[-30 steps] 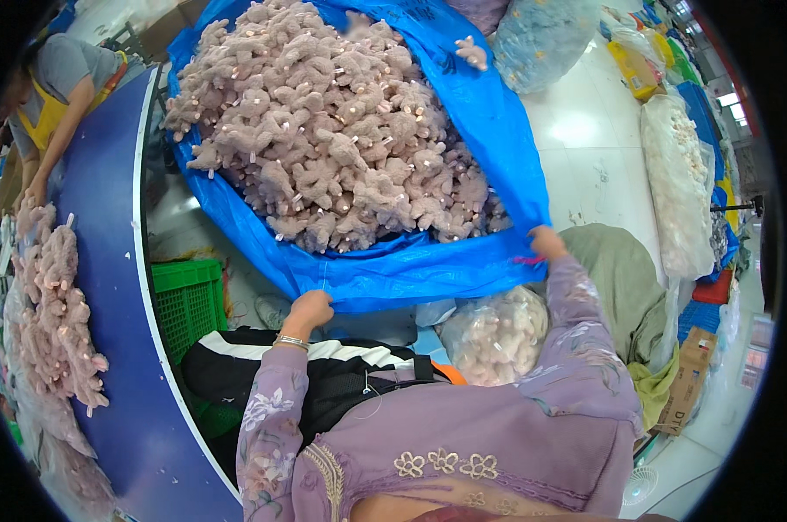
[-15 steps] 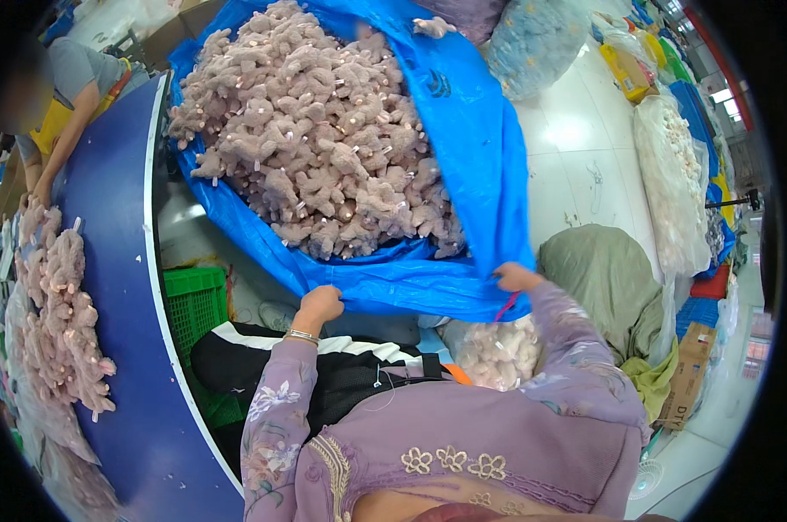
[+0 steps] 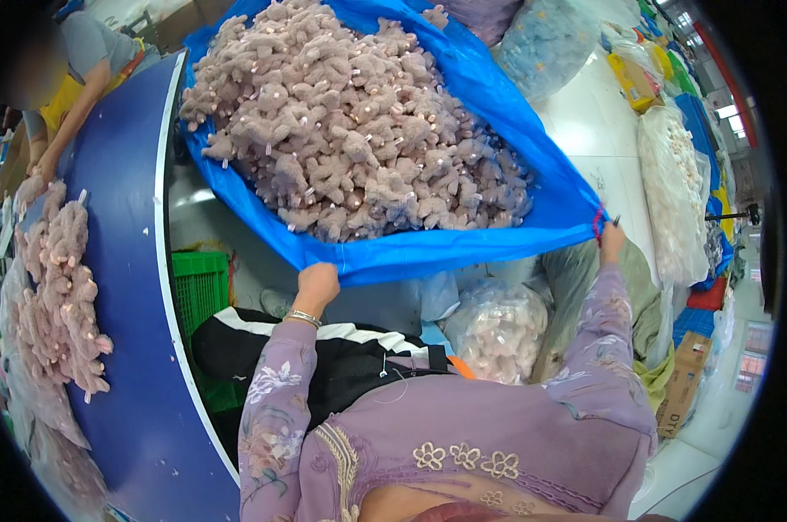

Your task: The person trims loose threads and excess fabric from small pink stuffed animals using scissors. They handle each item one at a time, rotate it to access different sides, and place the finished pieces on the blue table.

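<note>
Holding up the near rim of a large blue plastic sack [image 3: 463, 246] in front of the body, in the upper middle of the view. Heaped inside it with small mauve plush toys [image 3: 350, 130], many showing white tags. Gripping the rim at the near left with the left hand [image 3: 318, 285], fingers curled closely over the plastic, back of the hand uppermost, bracelet [image 3: 304, 317] around the wrist. Grasping the right corner with the right hand [image 3: 613, 239], arm reaching outward, fingers drawn together on the plastic just beside a pink cord [image 3: 597, 222]; too small there to tell how the fingertips meet. Stretched nearly straight between both hands along that near rim.

Nearer the body, below the rim, a clear bag [image 3: 496, 335] of pale, soft-looking pieces; left of it, a black-and-white garment [image 3: 333, 357], next to a green plastic crate [image 3: 200, 287]. Beneath the right forearm, a grey-green cloth [image 3: 641, 296]. Farther left, on a blue tabletop [image 3: 120, 287], more mauve plush in a row [image 3: 59, 304], with a co-worker [image 3: 80, 104] reaching toward its far end. Far to the right, a long translucent bag [image 3: 672, 191] and a cardboard box [image 3: 685, 378].
</note>
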Demonstrator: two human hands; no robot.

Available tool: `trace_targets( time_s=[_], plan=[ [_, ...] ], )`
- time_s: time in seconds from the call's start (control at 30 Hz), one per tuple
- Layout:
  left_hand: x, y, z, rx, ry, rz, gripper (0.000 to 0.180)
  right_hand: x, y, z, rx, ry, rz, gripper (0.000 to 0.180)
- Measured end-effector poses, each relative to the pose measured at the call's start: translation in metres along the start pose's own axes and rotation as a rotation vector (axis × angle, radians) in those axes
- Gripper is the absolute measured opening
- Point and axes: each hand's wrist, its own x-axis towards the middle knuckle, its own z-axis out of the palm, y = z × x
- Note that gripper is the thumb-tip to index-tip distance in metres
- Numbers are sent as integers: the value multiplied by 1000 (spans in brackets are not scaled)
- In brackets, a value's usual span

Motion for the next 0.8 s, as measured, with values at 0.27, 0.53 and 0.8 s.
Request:
trace_targets(
  time_s=[0.27, 0.53, 0.8],
  plan=[
    [-145, 14, -114, 1, -39, 167, 14, 52, -57, -6, -438, -696, 166, 21],
    [-178, 7, -108, -278, 189, 69, 9, -42, -415, 90, 39, -293, -976, 41],
    [-228, 2, -130, -350, 221, -82, 8, -269, -669, 362, 190, -481, -1431, 30]
  ],
)
